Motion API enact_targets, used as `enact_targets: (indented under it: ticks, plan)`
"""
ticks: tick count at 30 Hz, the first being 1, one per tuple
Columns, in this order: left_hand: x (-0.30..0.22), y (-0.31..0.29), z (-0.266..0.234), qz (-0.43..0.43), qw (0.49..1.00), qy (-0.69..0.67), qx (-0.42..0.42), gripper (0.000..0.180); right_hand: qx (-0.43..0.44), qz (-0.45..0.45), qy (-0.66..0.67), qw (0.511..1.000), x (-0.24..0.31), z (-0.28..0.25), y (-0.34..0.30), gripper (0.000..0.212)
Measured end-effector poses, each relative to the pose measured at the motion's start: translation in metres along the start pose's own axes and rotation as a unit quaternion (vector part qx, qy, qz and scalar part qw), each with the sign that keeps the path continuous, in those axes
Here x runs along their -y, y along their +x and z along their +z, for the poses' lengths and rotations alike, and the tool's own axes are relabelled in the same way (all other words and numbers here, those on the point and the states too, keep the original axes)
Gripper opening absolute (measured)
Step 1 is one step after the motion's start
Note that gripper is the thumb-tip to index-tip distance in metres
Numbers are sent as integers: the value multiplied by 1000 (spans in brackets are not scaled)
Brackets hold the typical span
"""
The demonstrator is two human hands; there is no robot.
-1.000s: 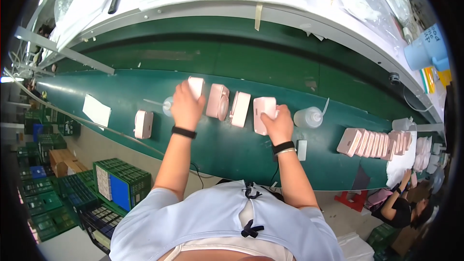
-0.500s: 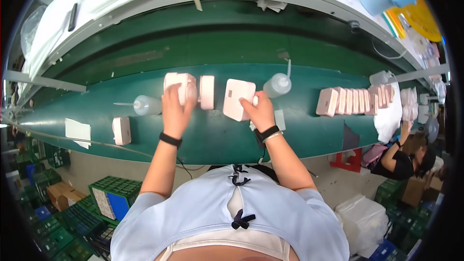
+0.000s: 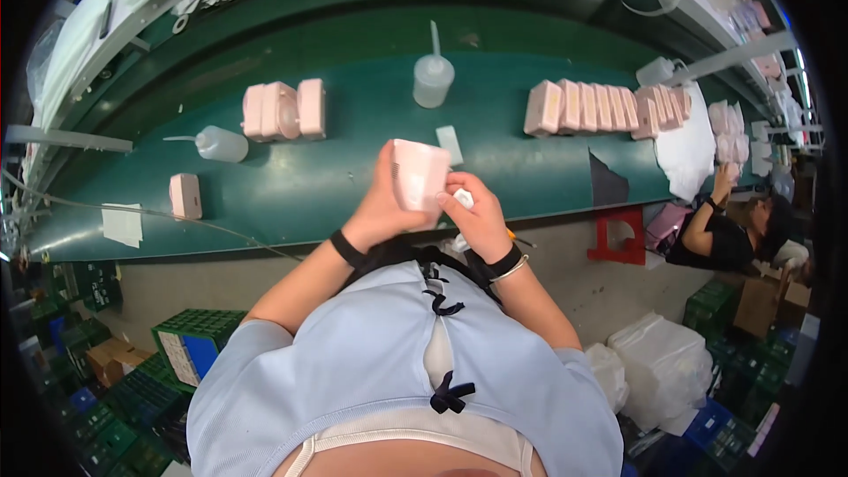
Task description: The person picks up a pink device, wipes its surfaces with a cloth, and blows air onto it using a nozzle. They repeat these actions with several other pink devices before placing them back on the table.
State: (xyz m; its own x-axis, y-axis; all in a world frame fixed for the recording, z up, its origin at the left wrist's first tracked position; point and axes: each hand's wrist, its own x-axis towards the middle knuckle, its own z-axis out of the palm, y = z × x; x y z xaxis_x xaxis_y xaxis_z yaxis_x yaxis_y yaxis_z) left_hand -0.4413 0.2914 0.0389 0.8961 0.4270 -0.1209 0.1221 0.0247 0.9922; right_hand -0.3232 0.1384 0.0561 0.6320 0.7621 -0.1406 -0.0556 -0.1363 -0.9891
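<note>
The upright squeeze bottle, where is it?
Head view, upper centre: the bottle stands on the green table, between a short row of pink cases left and a longer row right.

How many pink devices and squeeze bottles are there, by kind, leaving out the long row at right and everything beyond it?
Pink devices: 5 (1 held, 3 grouped, 1 alone)
Squeeze bottles: 2 (1 at left, 1 near the middle)
Total: 7
</note>
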Motion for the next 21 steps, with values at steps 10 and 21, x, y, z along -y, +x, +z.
enact_targets:
  ticks: [10,21]
  plan:
    - [19,-66,27,-139,783,-597,104,115,164,209,-283,922,-203,-154,-140,30]
    - [26,-97,56,-106,737,-659,103,122,-117,225,73,965,-279,-107,-69,47]
